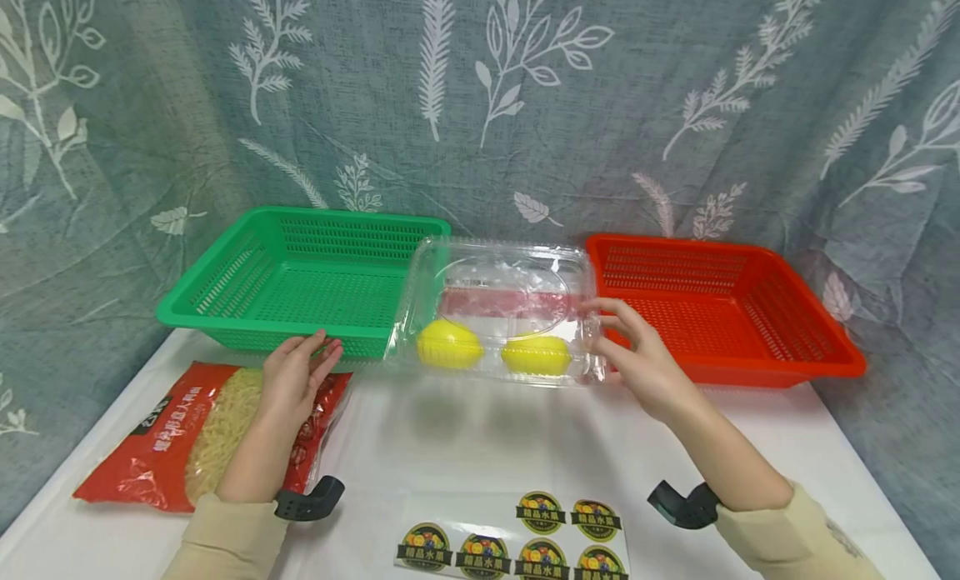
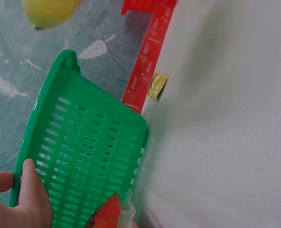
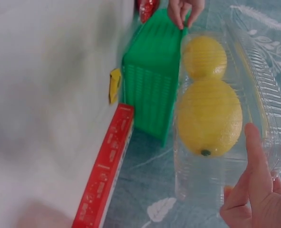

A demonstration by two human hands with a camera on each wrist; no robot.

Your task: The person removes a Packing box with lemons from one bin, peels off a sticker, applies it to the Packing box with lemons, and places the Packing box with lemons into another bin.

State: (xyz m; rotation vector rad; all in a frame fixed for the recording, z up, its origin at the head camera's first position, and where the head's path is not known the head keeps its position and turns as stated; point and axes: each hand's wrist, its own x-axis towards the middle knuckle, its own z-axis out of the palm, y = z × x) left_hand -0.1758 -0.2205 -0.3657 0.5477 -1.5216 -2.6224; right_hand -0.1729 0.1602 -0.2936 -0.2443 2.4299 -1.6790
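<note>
A clear plastic clamshell box (image 1: 491,251) is held up off the table by my right hand (image 1: 637,355), which grips its right side. Two yellow lemons (image 1: 450,344) lie inside, along the near edge; the right wrist view shows one lemon (image 3: 209,116) close up. My left hand (image 1: 296,376) pinches the near rim of the green basket (image 2: 90,137), its thumb and fingers on either side of the rim. Below that forearm lies a red bag of spiral pasta (image 1: 176,434).
A red basket (image 1: 678,313) stands at the back right. Between the baskets is a long red box (image 3: 109,161), with a small yellow packet (image 2: 158,85) beside it. A sheet of round fruit stickers (image 1: 517,538) lies at the front. A leaf-patterned curtain (image 1: 480,88) hangs behind.
</note>
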